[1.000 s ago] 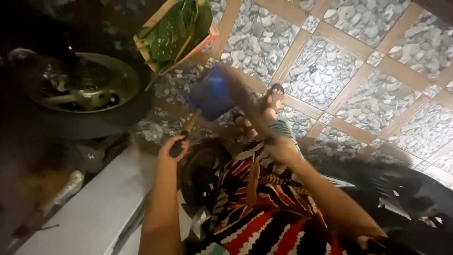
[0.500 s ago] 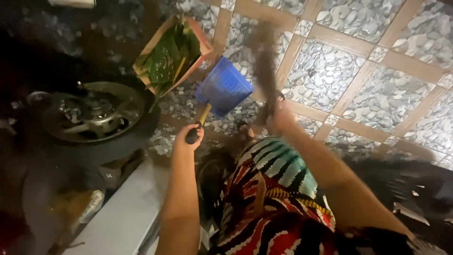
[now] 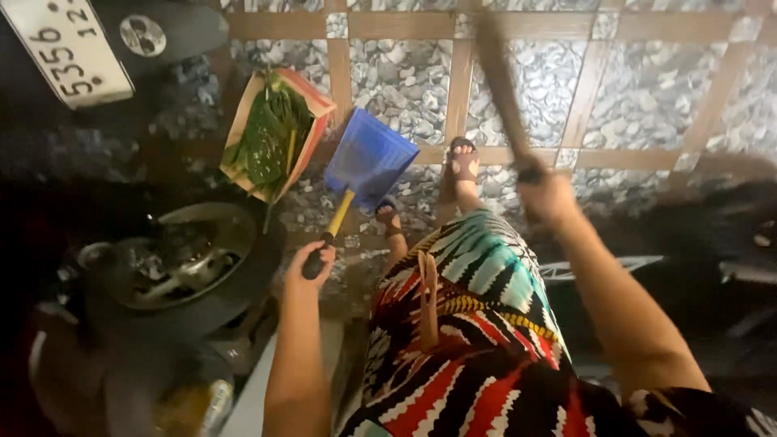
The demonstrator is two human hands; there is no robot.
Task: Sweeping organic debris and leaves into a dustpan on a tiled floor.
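Observation:
My left hand (image 3: 316, 263) grips the dark end of a yellow handle that carries a blue dustpan (image 3: 371, 158). The pan rests on the pebble-patterned tiled floor (image 3: 639, 89), just in front of my sandalled feet (image 3: 463, 162). My right hand (image 3: 549, 197) is closed around the stick of a broom (image 3: 500, 81), which points away from me and is blurred; its head is not in view. A striped, multicoloured garment (image 3: 469, 324) covers my legs below both arms.
A cardboard box full of green leaves (image 3: 271, 133) lies on the floor left of the dustpan. A motorbike wheel (image 3: 174, 259) stands at the lower left, with a number plate (image 3: 69, 48) at the top left. Dark motorbike parts (image 3: 712, 243) crowd the right side.
The view has tilted forward, bringing the number plate in. The broom stick has swung to the right with my right hand. The dustpan stays on the floor by my feet.

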